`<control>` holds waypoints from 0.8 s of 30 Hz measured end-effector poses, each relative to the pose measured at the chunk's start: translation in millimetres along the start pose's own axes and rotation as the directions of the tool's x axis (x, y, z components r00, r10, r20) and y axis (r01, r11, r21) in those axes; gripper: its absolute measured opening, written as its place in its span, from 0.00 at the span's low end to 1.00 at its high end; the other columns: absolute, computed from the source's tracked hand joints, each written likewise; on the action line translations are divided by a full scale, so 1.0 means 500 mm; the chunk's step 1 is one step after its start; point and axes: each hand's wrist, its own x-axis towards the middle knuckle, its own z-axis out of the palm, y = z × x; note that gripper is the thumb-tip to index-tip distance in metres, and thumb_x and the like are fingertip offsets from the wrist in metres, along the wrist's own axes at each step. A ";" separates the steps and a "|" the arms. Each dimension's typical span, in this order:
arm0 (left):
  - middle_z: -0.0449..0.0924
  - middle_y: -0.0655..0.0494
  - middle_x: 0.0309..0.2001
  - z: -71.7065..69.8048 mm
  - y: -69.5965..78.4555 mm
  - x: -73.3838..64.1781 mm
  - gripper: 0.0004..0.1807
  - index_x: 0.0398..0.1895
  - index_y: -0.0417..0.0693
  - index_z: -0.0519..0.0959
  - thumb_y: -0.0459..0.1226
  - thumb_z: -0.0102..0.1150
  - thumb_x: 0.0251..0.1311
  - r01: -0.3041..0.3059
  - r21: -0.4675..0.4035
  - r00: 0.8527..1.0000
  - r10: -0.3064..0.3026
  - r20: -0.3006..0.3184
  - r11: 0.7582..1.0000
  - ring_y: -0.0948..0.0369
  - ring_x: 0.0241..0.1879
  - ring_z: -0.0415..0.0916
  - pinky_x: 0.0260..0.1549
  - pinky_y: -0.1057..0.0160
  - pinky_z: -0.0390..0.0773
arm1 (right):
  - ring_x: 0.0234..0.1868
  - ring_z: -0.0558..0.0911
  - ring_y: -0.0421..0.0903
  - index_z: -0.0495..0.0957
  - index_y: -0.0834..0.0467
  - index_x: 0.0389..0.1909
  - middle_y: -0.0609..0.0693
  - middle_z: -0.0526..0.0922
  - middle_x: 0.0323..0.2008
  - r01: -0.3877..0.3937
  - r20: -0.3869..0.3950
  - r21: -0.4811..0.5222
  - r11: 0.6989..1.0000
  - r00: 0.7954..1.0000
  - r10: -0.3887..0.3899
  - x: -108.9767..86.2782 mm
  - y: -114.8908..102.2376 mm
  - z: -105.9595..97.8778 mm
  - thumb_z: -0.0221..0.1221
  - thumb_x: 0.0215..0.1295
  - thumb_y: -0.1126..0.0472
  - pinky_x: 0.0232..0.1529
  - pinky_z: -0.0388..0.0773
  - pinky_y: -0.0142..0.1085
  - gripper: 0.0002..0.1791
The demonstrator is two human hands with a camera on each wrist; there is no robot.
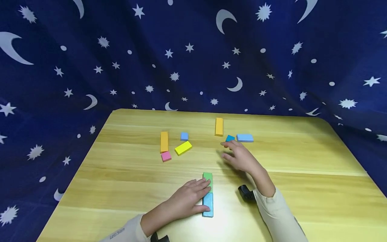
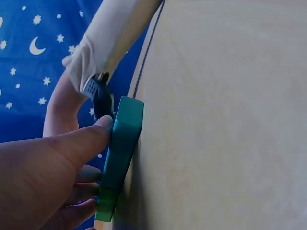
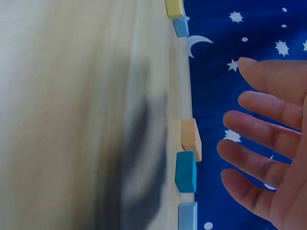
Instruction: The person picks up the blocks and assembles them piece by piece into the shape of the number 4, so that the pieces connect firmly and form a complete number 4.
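My left hand [image 1: 193,198] lies across two blocks set end to end, its fingers fairly straight. The fingertips touch the green block [image 1: 207,175], and the thumb rests on the light blue block [image 1: 208,200], which looks teal in the left wrist view. Over the table's right half hovers my right hand [image 1: 242,158], its fingers spread and holding nothing. Nearest to its fingertips is a small dark blue block [image 1: 230,137], partly covered by the hand in the head view. In the right wrist view this teal-blue block [image 3: 185,171] stands apart from the fingers.
Behind the right hand are an orange block [image 1: 219,126] and a longer blue block [image 1: 245,137]. Left of centre lie another orange block [image 1: 164,142], a pink block [image 1: 166,156], a small blue block [image 1: 184,136] and a yellow block [image 1: 183,148]. A starry curtain [image 1: 193,87] hangs behind the table.
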 end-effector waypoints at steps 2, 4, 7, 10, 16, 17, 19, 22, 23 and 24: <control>0.63 0.53 0.65 0.001 0.000 0.000 0.33 0.60 0.46 0.69 0.58 0.45 0.60 -0.004 0.009 1.000 0.004 -0.005 1.000 0.58 0.66 0.59 0.61 0.56 0.64 | 0.51 0.73 0.59 0.70 0.64 0.56 0.61 0.74 0.50 -0.013 -0.018 -0.009 1.000 1.000 0.013 0.014 0.004 -0.001 0.57 0.61 0.59 0.51 0.71 0.51 0.23; 0.63 0.53 0.65 0.003 0.000 0.000 0.33 0.60 0.46 0.70 0.59 0.44 0.60 -0.005 0.019 1.000 0.005 -0.014 1.000 0.58 0.66 0.59 0.61 0.56 0.64 | 0.52 0.72 0.59 0.70 0.65 0.56 0.62 0.74 0.50 -0.026 -0.042 -0.032 0.999 0.999 0.024 0.029 0.009 -0.001 0.57 0.61 0.59 0.54 0.68 0.53 0.24; 0.65 0.52 0.64 0.005 0.000 -0.004 0.33 0.60 0.47 0.70 0.59 0.45 0.60 -0.004 0.030 1.000 0.005 -0.028 1.000 0.58 0.65 0.61 0.60 0.57 0.65 | 0.53 0.69 0.62 0.69 0.65 0.57 0.63 0.72 0.51 -0.055 -0.079 -0.105 0.993 0.996 0.047 0.051 0.018 0.002 0.58 0.60 0.60 0.54 0.65 0.55 0.25; 0.65 0.52 0.64 0.008 0.003 -0.006 0.33 0.59 0.47 0.71 0.59 0.46 0.59 -0.009 0.043 0.999 0.011 -0.038 0.999 0.58 0.64 0.62 0.59 0.57 0.66 | 0.53 0.66 0.65 0.67 0.65 0.59 0.64 0.69 0.54 -0.105 -0.101 -0.162 0.981 0.991 0.090 0.062 0.030 0.004 0.59 0.59 0.61 0.52 0.65 0.55 0.27; 0.65 0.53 0.64 0.010 0.000 -0.007 0.33 0.59 0.47 0.71 0.59 0.46 0.59 -0.013 0.051 0.999 0.016 -0.052 0.999 0.58 0.64 0.62 0.59 0.57 0.66 | 0.57 0.62 0.66 0.65 0.65 0.60 0.65 0.67 0.58 -0.201 -0.088 -0.227 0.953 0.979 0.185 0.074 0.053 0.010 0.59 0.59 0.60 0.52 0.63 0.58 0.29; 0.65 0.53 0.64 0.010 -0.001 -0.006 0.33 0.59 0.47 0.71 0.59 0.46 0.59 -0.011 0.049 0.999 0.014 -0.052 0.999 0.58 0.64 0.62 0.60 0.57 0.66 | 0.57 0.62 0.66 0.65 0.64 0.60 0.65 0.67 0.58 -0.209 -0.088 -0.238 0.949 0.977 0.193 0.075 0.057 0.011 0.59 0.58 0.60 0.52 0.63 0.59 0.29; 0.65 0.53 0.64 0.009 -0.002 -0.005 0.33 0.59 0.47 0.71 0.59 0.46 0.59 -0.008 0.046 0.999 0.010 -0.051 0.999 0.58 0.65 0.61 0.60 0.57 0.66 | 0.58 0.63 0.66 0.66 0.64 0.60 0.65 0.69 0.57 -0.224 -0.092 -0.250 0.942 0.974 0.207 0.077 0.065 0.012 0.59 0.58 0.61 0.51 0.63 0.59 0.29; 0.65 0.53 0.64 0.008 -0.003 -0.004 0.33 0.59 0.47 0.70 0.59 0.46 0.59 -0.004 0.038 0.999 0.005 -0.045 0.999 0.58 0.65 0.61 0.60 0.57 0.65 | 0.58 0.64 0.64 0.66 0.63 0.60 0.65 0.70 0.57 -0.243 -0.102 -0.255 0.936 0.969 0.224 0.080 0.072 0.013 0.59 0.57 0.63 0.49 0.63 0.58 0.28; 0.65 0.53 0.64 0.008 -0.003 -0.003 0.33 0.59 0.47 0.70 0.59 0.46 0.59 -0.002 0.037 0.999 0.004 -0.043 0.999 0.58 0.65 0.61 0.60 0.57 0.65 | 0.58 0.64 0.64 0.67 0.63 0.60 0.65 0.71 0.56 -0.247 -0.105 -0.253 0.935 0.968 0.228 0.081 0.074 0.012 0.59 0.57 0.63 0.49 0.63 0.58 0.28; 0.65 0.53 0.64 0.007 -0.004 -0.002 0.33 0.59 0.47 0.70 0.59 0.46 0.59 -0.001 0.033 0.999 0.002 -0.040 0.999 0.58 0.65 0.61 0.60 0.57 0.65 | 0.57 0.65 0.64 0.67 0.62 0.60 0.65 0.72 0.56 -0.251 -0.104 -0.250 0.935 0.967 0.232 0.082 0.075 0.013 0.59 0.57 0.64 0.49 0.63 0.58 0.28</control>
